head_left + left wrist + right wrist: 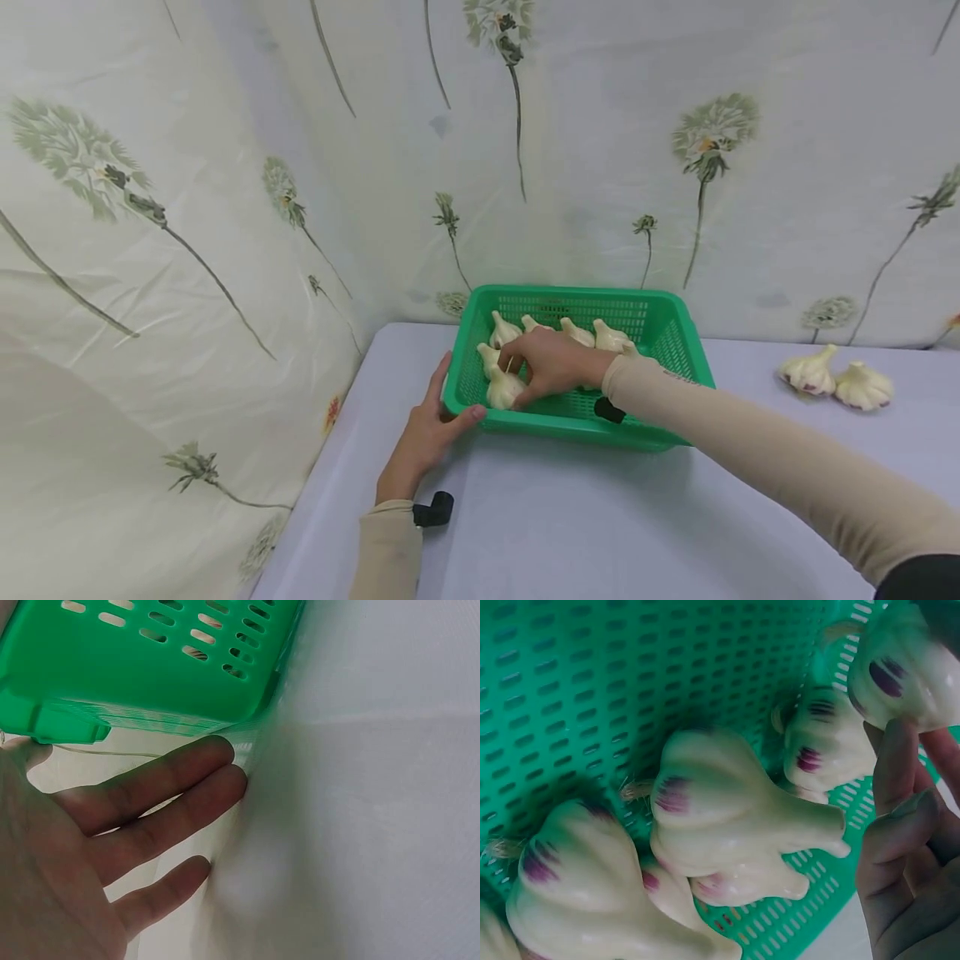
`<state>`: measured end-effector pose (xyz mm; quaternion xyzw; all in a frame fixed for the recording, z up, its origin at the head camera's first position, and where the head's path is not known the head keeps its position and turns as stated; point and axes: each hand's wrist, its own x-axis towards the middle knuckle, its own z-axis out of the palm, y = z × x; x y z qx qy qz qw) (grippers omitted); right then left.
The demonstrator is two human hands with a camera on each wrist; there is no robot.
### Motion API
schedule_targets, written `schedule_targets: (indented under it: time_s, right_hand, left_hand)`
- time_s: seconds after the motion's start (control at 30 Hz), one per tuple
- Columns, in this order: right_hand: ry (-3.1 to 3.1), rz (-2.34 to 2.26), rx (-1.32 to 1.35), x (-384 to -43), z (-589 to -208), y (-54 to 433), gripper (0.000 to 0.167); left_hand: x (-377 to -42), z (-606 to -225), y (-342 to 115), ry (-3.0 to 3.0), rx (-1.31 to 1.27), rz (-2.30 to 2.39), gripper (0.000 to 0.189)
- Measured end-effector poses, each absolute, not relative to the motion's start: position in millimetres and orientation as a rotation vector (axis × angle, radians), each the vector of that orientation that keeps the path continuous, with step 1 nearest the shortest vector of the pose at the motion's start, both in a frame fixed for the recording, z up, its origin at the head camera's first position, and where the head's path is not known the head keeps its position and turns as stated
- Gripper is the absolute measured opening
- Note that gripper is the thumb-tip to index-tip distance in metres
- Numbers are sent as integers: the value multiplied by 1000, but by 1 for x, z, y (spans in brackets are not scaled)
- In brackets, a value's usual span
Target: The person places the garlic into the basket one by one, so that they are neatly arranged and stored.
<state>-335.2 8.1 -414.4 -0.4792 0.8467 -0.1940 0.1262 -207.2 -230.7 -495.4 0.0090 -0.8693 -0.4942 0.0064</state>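
Observation:
My right hand (561, 360) reaches into a green plastic basket (540, 426) and pinches a garlic bulb (502, 390) at the near left corner. In the right wrist view that bulb (904, 671) appears at the upper right, by the fingertips. More garlic bulbs (720, 799), cream with purple streaks, lie along the basket's perforated wall. My left hand (423, 433) is at the basket's near left corner, thumb and index finger against its rim. The left wrist view shows its other fingers (169, 825) stretched out below the basket's side (135, 671).
Two garlic bulbs (808, 371) lie side by side on the white tablecloth (570, 525), right of the basket. Hanging fabric (585, 167) with a dandelion print stands behind the table and along its left side.

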Motion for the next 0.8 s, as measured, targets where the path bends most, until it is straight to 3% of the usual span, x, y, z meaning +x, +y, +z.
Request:
schedule_targets:
  time_s: [0.43, 0.8]
  right_hand:
    - [2445, -544, -1366, -340, -437, 0, 47]
    - [2426, -362, -1491, -335, -436, -8, 46]
  left_hand:
    - [-208, -495, -230, -2734, 23, -1526, 96]
    - [-207, -497, -231, -2734, 47, -1527, 94]
